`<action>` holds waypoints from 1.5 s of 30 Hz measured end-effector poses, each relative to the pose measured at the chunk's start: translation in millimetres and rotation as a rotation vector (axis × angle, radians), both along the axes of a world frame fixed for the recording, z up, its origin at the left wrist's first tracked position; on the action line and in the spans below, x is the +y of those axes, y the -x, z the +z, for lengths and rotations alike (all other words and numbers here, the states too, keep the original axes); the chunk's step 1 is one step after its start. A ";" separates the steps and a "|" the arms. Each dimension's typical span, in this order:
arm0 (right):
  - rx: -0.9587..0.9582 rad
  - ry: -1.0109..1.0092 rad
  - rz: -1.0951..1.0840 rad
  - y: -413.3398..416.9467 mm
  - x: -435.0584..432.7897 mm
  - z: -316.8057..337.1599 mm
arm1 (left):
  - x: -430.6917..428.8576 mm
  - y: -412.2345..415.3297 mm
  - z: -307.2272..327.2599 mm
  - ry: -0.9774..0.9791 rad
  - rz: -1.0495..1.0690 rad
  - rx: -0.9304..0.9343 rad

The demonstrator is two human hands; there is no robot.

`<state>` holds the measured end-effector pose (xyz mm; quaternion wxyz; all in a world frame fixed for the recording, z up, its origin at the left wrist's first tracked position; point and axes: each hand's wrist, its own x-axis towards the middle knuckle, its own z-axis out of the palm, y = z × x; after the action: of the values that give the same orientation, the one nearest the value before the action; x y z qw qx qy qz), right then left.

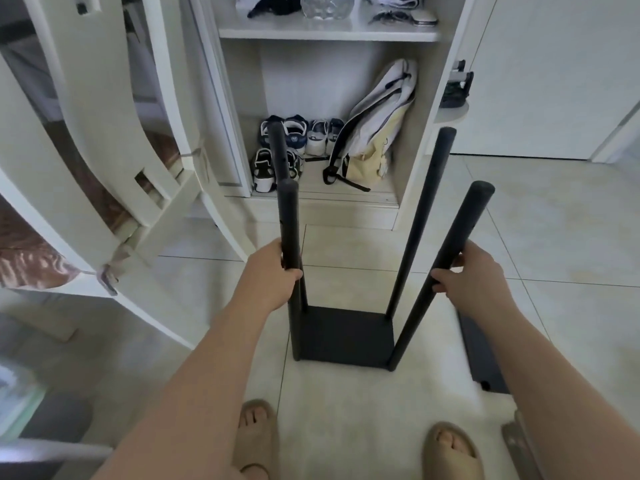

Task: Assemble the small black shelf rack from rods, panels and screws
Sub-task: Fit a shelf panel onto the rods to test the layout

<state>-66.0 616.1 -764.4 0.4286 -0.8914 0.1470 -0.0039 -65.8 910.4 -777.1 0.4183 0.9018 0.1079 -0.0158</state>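
Observation:
The black shelf rack stands on the tiled floor, a square black panel [344, 336] at the bottom with several black rods rising from its corners. My left hand [272, 271] grips the near left rod [290, 230] around its middle. My right hand [474, 271] grips the near right rod [460, 230], which leans outward to the right. The two far rods [278, 150] [433, 188] stand free behind. Another black panel [483, 355] lies flat on the floor to the right, partly hidden by my right forearm.
An open white cupboard [329, 32] stands behind the rack, holding shoes [294, 140] and a pale backpack [374, 133]. A white bed frame [104, 168] runs along the left. My sandalled feet [256, 434] are close to the rack. A grey metal piece [519, 445] lies at lower right.

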 end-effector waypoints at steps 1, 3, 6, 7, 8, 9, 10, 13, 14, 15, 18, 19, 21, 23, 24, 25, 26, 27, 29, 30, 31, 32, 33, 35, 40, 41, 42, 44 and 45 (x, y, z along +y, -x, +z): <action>-0.014 0.006 -0.001 -0.2 -0.5 1.1 | -0.6 -0.2 -1.2 -0.001 0.004 -0.007; -0.026 0.019 0.001 0.2 -0.9 3.7 | -2.3 -0.8 -2.3 -0.006 0.006 -0.017; -0.011 0.008 0.013 2.3 0.0 5.6 | -3.0 -1.1 -3.8 -0.018 0.014 -0.029; -0.004 -0.002 0.021 3.3 0.8 5.0 | -2.8 -1.1 -4.5 -0.018 0.023 -0.032; 0.000 -0.009 0.031 4.4 1.7 4.5 | -2.2 -1.0 -5.4 -0.016 0.032 -0.035; -0.002 -0.013 0.042 5.2 2.4 4.0 | -1.5 -1.1 -6.6 -0.014 0.041 -0.042; -0.005 -0.016 0.052 5.8 2.9 3.8 | -0.9 -1.3 -7.4 -0.015 0.048 -0.048; 0.000 -0.019 0.074 6.6 1.6 4.2 | -1.0 -0.9 -8.6 -0.036 0.054 -0.046; 0.007 -0.015 0.084 7.0 0.1 4.3 | -1.2 -0.2 -8.6 -0.049 0.055 -0.029; 0.016 -0.009 0.098 7.6 -2.0 3.8 | -1.3 1.0 -8.6 -0.063 0.059 0.007; 0.072 0.056 0.160 12.5 -13.3 0.7 | -2.4 9.7 -5.9 -0.179 0.061 0.264; 0.098 0.080 0.177 15.1 -19.1 -1.4 | -3.4 13.3 -5.0 -0.252 0.034 0.365; 0.147 0.110 0.194 22.0 -32.6 -6.2 | -9.3 18.5 -3.9 -0.341 -0.055 0.492; 0.183 0.130 0.198 29.7 -48.5 -10.2 | -22.1 21.6 -3.8 -0.328 -0.178 0.534; 0.194 0.135 0.194 33.7 -57.1 -12.0 | -31.4 23.0 -4.3 -0.308 -0.255 0.540; 0.201 0.140 0.185 37.6 -66.2 -13.9 | -42.4 24.4 -6.0 -0.290 -0.339 0.541; 0.205 0.145 0.171 41.5 -75.7 -16.1 | -54.9 25.9 -8.3 -0.277 -0.421 0.540; 0.211 0.147 0.149 45.5 -86.4 -19.3 | -68.5 27.4 -11.5 -0.271 -0.491 0.541; 0.236 0.158 0.102 52.9 -110.3 -28.5 | -97.8 28.9 -20.1 -0.286 -0.589 0.533; 0.259 0.173 0.082 56.0 -122.8 -34.4 | -113.1 28.9 -25.7 -0.295 -0.622 0.522; 0.288 0.189 0.060 58.7 -135.4 -41.1 | -128.2 28.4 -32.3 -0.297 -0.649 0.514; 0.319 0.205 0.034 61.5 -147.8 -48.4 | -144.1 28.5 -39.7 -0.291 -0.674 0.512; 0.348 0.223 0.009 64.1 -159.8 -56.7 | -160.0 29.1 -47.8 -0.277 -0.700 0.517; 0.411 0.267 -0.022 69.0 -182.4 -77.2 | -190.6 32.4 -67.6 -0.230 -0.764 0.554; 0.591 0.481 0.037 62.6 -232.8 -143.5 | -256.5 28.4 -123.1 -0.165 -0.867 0.651; 0.618 0.543 0.061 56.2 -241.1 -155.6 | -269.3 23.6 -136.3 -0.147 -0.852 0.648; 0.633 0.599 0.086 48.2 -248.8 -167.5 | -282.5 18.7 -150.7 -0.135 -0.836 0.645; 0.626 0.679 0.115 30.2 -262.6 -192.0 | -308.2 8.2 -181.9 -0.150 -0.826 0.656; 0.615 0.699 0.117 21.7 -269.0 -205.3 | -320.3 2.9 -198.8 -0.170 -0.827 0.679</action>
<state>-87.7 347.1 -969.7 0.0388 -0.9489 0.2066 0.2354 -68.7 590.1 -975.9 0.2441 0.8439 -0.1258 -0.4608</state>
